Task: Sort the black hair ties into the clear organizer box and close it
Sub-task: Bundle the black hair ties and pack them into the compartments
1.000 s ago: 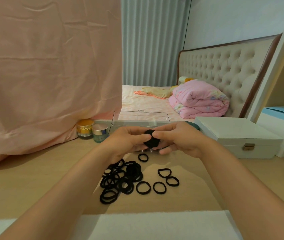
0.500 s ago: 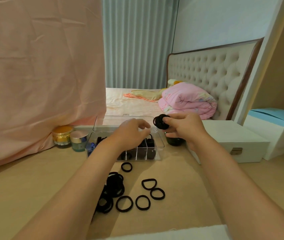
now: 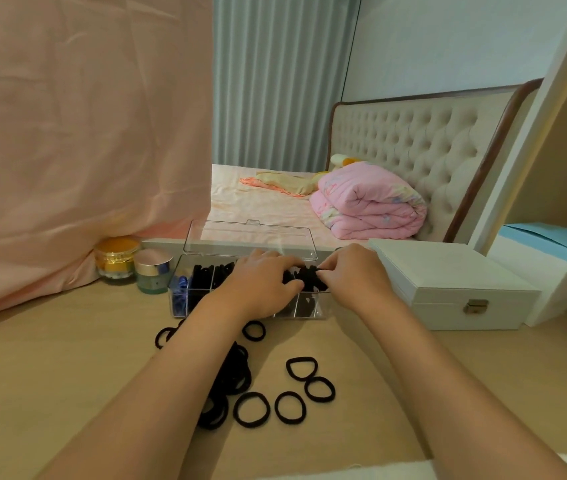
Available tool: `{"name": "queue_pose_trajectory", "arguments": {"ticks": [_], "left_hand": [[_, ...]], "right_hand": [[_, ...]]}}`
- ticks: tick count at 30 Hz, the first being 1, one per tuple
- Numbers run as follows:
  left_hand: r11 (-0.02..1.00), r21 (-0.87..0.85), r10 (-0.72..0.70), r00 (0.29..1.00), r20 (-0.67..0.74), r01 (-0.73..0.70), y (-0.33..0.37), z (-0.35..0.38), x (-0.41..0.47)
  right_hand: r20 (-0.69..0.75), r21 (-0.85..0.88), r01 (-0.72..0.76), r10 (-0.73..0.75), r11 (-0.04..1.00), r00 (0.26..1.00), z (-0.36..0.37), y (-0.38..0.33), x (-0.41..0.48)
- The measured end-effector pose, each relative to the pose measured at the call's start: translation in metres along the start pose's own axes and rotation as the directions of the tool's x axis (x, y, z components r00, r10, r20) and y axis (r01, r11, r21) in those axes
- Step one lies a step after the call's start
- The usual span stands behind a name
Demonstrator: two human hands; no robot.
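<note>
The clear organizer box (image 3: 185,299) stands on the wooden table with its lid (image 3: 251,237) propped upright behind it. Several compartments hold black hair ties; the left one holds blue ties. My right hand (image 3: 354,278) pinches a bundle of black hair ties (image 3: 309,277) down into a right-hand compartment. My left hand (image 3: 261,282) lies over the box's middle, its fingers pressing on the same bundle. Several loose black hair ties (image 3: 251,409) lie on the table in front of the box, some in a pile (image 3: 233,372) partly hidden by my left forearm.
Two cosmetic jars (image 3: 116,258) (image 3: 153,271) stand left of the box, under a hanging pink cloth (image 3: 81,140). A white jewellery case (image 3: 448,285) sits close on the right, with a blue-lidded box (image 3: 552,268) beyond it. A bed lies behind the table.
Both hands came down from above the box. The bundle held up in my right hand is now pushed into a compartment, and my left hand has joined it there.
</note>
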State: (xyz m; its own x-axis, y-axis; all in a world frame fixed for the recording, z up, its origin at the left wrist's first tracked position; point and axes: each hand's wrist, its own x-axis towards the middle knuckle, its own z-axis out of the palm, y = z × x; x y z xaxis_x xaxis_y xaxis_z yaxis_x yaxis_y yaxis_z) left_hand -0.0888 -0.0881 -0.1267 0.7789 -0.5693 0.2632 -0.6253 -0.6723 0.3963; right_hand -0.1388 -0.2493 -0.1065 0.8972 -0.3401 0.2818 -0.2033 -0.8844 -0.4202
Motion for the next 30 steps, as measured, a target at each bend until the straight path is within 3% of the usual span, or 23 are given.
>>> {"name": "queue_pose_trajectory", "arguments": {"ticks": [3, 6, 10, 13, 16, 19, 23, 28, 30], "left_hand": [[0.998, -0.006, 0.061, 0.996, -0.065, -0.061, 0.002, 0.001, -0.001], [0.991, -0.038, 0.121, 0.988, -0.095, -0.125, 0.003, 0.002, -0.001], [0.986, -0.063, 0.153, 0.987, -0.046, -0.156, 0.008, 0.005, -0.003], [0.984, 0.013, 0.175, 0.984, -0.032, -0.175, 0.010, 0.007, -0.003], [0.979, 0.079, 0.190, 0.982, 0.002, -0.189, 0.013, 0.010, -0.002], [0.975, 0.133, 0.169, 0.983, 0.072, -0.178, 0.014, 0.012, 0.000], [0.992, -0.039, 0.118, 0.993, 0.000, -0.118, 0.008, 0.006, 0.001], [0.994, -0.027, 0.108, 0.993, -0.038, -0.109, 0.004, 0.005, -0.001], [0.991, 0.060, 0.118, 0.993, 0.013, -0.119, 0.005, 0.007, -0.003]], "right_hand": [[0.089, -0.192, 0.005, 0.012, 0.981, 0.996, -0.006, -0.004, -0.002], [0.200, -0.242, -0.010, 0.060, 0.970, 0.978, -0.003, -0.003, 0.001], [0.359, 0.000, 0.012, -0.011, 1.000, 0.933, -0.004, 0.004, 0.003], [0.358, 0.258, -0.010, -0.086, 0.966, 0.930, -0.015, 0.013, 0.003], [0.358, 0.351, -0.051, -0.083, 0.935, 0.930, -0.020, 0.022, 0.003], [0.290, 0.243, 0.055, -0.126, 0.968, 0.949, -0.023, 0.024, 0.002], [0.193, 0.135, 0.203, -0.227, 0.970, 0.955, -0.021, 0.023, -0.004], [0.346, -0.200, 0.399, -0.316, 0.895, 0.883, -0.004, 0.019, -0.010], [0.328, -0.203, 0.398, -0.321, 0.895, 0.888, -0.001, 0.019, -0.010]]}}
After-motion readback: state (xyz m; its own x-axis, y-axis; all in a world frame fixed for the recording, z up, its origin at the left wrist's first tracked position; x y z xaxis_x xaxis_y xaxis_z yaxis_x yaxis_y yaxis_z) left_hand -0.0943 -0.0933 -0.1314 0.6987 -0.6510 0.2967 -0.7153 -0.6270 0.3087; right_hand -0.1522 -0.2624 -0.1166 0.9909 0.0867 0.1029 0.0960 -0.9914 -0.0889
